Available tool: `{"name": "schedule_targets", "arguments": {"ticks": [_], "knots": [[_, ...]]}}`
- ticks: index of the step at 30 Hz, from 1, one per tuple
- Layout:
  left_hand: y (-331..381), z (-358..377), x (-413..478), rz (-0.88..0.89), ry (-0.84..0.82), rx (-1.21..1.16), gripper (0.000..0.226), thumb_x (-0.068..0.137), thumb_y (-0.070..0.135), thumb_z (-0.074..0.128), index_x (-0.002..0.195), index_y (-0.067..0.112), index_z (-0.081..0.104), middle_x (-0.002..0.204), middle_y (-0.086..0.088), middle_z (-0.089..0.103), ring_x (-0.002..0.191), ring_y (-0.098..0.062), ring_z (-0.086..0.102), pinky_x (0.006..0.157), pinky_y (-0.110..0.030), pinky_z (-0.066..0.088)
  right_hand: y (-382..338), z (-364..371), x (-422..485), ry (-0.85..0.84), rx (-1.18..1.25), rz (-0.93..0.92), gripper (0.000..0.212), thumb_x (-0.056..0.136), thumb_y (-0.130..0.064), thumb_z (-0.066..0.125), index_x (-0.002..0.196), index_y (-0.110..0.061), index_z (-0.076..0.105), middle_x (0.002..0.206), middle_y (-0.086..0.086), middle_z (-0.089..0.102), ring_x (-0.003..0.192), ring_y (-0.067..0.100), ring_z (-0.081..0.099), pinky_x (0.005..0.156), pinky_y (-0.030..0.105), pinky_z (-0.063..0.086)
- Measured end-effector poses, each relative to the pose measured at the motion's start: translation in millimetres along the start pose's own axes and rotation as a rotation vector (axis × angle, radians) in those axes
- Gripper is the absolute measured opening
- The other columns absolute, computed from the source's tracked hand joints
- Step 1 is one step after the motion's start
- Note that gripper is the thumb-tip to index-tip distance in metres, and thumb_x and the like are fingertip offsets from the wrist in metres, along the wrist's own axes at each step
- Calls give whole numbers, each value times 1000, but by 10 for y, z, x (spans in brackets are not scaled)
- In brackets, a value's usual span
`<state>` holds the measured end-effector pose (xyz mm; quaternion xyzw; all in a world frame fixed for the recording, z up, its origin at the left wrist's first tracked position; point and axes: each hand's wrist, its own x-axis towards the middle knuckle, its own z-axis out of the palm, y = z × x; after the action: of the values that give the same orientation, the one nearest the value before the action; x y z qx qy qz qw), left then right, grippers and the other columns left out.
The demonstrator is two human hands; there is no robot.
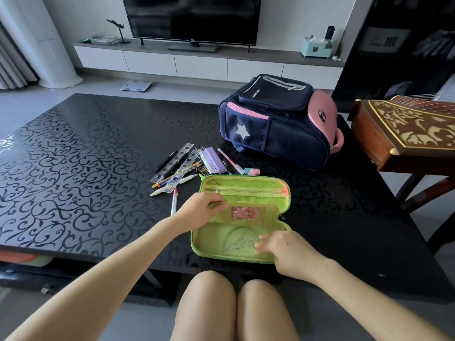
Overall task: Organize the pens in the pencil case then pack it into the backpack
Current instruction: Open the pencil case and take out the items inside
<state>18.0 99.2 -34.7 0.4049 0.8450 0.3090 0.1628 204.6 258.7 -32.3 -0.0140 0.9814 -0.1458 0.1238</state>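
— Where's the room on the table [73, 156]?
— The left half is open tabletop, right out to its edges.
— And the middle?
— Loose pens and rulers [177, 166] lie just behind the open pencil case [246, 184], close to its far left corner. The backpack [278, 126] blocks the far right; only a narrow strip separates it from the case.

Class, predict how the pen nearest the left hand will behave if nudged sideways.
The pen looks round and slim, so it would probably roll. The table looks glossy, so it may also slide. It seems light.
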Motion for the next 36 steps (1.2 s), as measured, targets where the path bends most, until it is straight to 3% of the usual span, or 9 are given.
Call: {"name": "schedule_targets", "arguments": {"ticks": [6, 9, 12, 16, 22, 25, 30, 34, 36], "knots": [[-1, 11, 2, -4, -10, -28, 19, 91, 30, 57, 97, 16, 69, 92, 0, 69, 81, -18, 60, 77, -31, 47, 31, 17, 23, -30, -101, -64, 80, 73, 18, 36, 139, -25, 42, 152, -12, 29, 143, 6, 14, 116, 36, 23], [-22, -30, -22, 12, -30, -60, 17, 90, 32, 57, 93, 20, 69, 85, 7, 68, 71, 0, 56, 71, -14, 44, -16, -36, 63, 232, -50, -177, 65, 64, 11, 41, 116, -18, 66, 127, -2, 62, 121, 14, 55, 98, 37, 48], [-114, -163, -10, -92, 76, -103, 20, 91, 36, 53, 85, 24, 68, 66, 20, 63, 60, 7, 55, 59, -10, 39, -130, -280, 177, 463, 133, -250, 53, 60, 9, 42, 93, -15, 76, 93, -4, 75, 89, 8, 67, 81, 20, 53], [-453, -409, 147, -268, 437, 111, 21, 90, 25, 53, 86, 12, 69, 83, -4, 67, 82, -22, 59, 67, -27, 39, -255, -648, 590, 541, 286, -173, 45, 73, 6, 39, 93, -12, 75, 85, -7, 72, 77, 2, 61, 74, 2, 42], [-1072, -589, 556, -571, 406, 248, 31, 85, 33, 53, 95, 5, 64, 100, -19, 59, 99, -39, 53, 82, -38, 46, -179, -611, 1202, 403, 254, -11, 43, 85, 8, 41, 102, -16, 72, 102, -2, 72, 77, -2, 53, 77, 10, 38], [-1222, -647, 733, -682, 380, 231, 34, 88, 32, 48, 92, 0, 60, 100, -23, 59, 98, -42, 53, 78, -40, 46, -150, -574, 1431, 366, 216, 19, 44, 85, 6, 40, 104, -17, 71, 107, -4, 71, 94, 6, 60, 74, 13, 34], [-1379, -785, 849, -633, 334, 228, 16, 79, 3, 52, 64, 9, 53, 82, -15, 57, 74, -31, 50, 60, -32, 40, -254, -531, 2007, 434, 106, -81, 39, 83, 1, 46, 108, -19, 69, 107, -2, 70, 104, 21, 59, 86, 33, 47], [-1491, -867, 857, -542, 299, 254, 19, 80, 15, 63, 95, 5, 68, 98, -11, 66, 97, -30, 59, 77, -30, 46, -522, -446, 2525, 306, -245, -200, 34, 83, -1, 48, 114, -15, 58, 115, 2, 60, 106, 27, 50, 84, 36, 41], [-1513, -891, 874, -530, 262, 291, 16, 78, 17, 65, 91, 9, 68, 95, -8, 66, 93, -28, 60, 74, -29, 46, -656, -420, 2675, 234, -411, -222, 32, 86, -4, 47, 115, -13, 54, 118, 6, 56, 110, 28, 47, 85, 36, 37]]}}
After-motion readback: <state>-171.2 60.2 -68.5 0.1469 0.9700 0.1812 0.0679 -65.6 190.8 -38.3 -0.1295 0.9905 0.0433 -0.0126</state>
